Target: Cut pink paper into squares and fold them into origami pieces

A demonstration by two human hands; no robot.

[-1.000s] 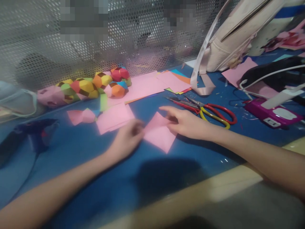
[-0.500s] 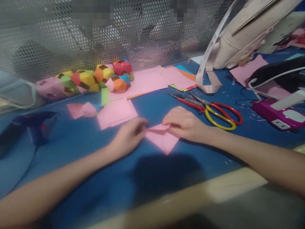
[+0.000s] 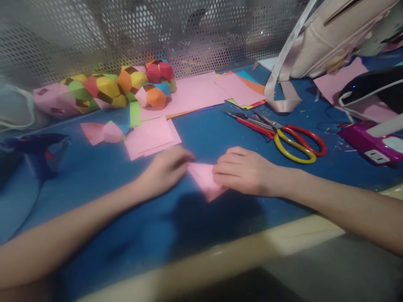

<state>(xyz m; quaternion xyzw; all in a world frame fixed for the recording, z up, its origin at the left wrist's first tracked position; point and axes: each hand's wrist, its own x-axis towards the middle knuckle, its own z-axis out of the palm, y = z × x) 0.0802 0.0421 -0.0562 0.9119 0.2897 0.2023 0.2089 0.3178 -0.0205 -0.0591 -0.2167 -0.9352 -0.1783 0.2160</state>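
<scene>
A folded piece of pink paper [image 3: 204,178], its point toward me, lies on the blue table between my hands. My left hand [image 3: 166,171] is curled, with its slightly blurred fingertips closed at the paper's left corner. Over the right part of the paper, my right hand [image 3: 242,171] has its fingers bent together, pressing and gripping it; that part of the sheet is hidden beneath them. A stack of pink paper squares [image 3: 153,138] lies just beyond my left hand. To its left rests a small folded pink paper piece [image 3: 108,132].
Scissors with red and yellow handles [image 3: 294,142] lie beyond my right hand. Joined colourful paper shapes [image 3: 107,90] line the perforated metal panel [image 3: 189,37]. A glue gun [image 3: 37,153] stands left, a purple power strip [image 3: 373,142] right, a pale bag [image 3: 327,46] behind.
The raised upper fold of the pink paper now lies flatter. My right hand has come down over the paper's right side, while my left stays at the left corner. The view has shifted slightly.
</scene>
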